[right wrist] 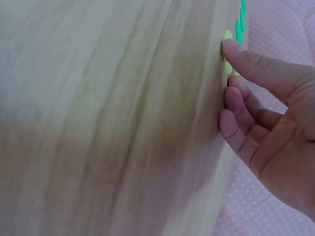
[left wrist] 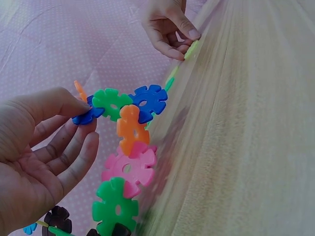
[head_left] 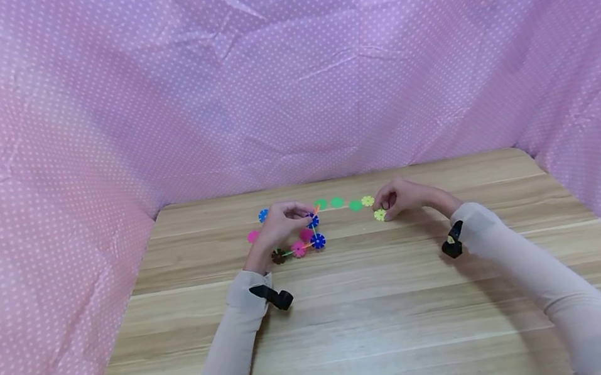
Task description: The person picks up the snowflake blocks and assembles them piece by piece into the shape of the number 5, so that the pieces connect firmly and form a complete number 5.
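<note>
My left hand (head_left: 281, 225) pinches a blue flower-shaped interlocking disc (left wrist: 88, 116) between thumb and fingers. That disc belongs to a chain of slotted discs; a green disc (left wrist: 104, 100), another blue disc (left wrist: 156, 100), an orange disc (left wrist: 126, 129) and a pink disc (left wrist: 140, 166) show in the left wrist view. Part of the chain is hidden behind the hand in the head view. To the right, my right hand (head_left: 406, 194) holds a yellow disc (head_left: 380, 215) at the table surface, thumb on its near side. A second yellow disc (head_left: 367, 201) lies just beyond it.
Green discs (head_left: 337, 202) lie in a row between the hands, near the back of the wooden table (head_left: 384, 303). A pink dotted cloth (head_left: 323, 102) rises behind the table and on both sides. Each sleeve carries a black strapped wrist device (head_left: 452, 242).
</note>
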### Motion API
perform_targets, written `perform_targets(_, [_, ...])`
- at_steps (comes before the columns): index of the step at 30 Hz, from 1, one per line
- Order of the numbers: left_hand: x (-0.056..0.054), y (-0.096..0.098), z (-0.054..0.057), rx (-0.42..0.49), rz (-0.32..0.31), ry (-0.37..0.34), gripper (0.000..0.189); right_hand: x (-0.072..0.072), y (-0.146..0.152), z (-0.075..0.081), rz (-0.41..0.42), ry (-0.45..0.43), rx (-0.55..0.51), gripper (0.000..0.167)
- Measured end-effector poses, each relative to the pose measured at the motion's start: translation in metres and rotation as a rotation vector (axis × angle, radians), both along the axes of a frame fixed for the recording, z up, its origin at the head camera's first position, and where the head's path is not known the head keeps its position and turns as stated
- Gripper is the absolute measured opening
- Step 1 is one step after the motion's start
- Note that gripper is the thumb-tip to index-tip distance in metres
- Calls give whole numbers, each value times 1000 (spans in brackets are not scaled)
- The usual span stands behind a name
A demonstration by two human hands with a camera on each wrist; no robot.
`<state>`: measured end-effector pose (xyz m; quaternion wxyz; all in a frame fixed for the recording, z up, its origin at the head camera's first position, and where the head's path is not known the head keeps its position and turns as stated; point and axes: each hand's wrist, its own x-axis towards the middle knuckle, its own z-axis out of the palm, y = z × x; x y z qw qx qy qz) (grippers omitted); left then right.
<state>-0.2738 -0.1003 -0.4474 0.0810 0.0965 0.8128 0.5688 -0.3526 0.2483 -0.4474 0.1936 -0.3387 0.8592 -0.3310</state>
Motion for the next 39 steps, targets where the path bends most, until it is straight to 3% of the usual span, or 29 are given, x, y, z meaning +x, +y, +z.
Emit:
perform_targets(12, [0,0,-1,-1,5,12,22,-1,-3,-1,-24,-55,-50,29])
perform_targets(22, [-2,0,-1,6,30,2,21,0,-10,0,13,-60,-91,19])
perform_targets(28, [-1,0,-1,19,36,9,21,5,-25,6,-80,-116,-196,22])
perform_targets(39, [1,4,3,53,46,48,22,15,-75,20,-269,-132,-475,30])
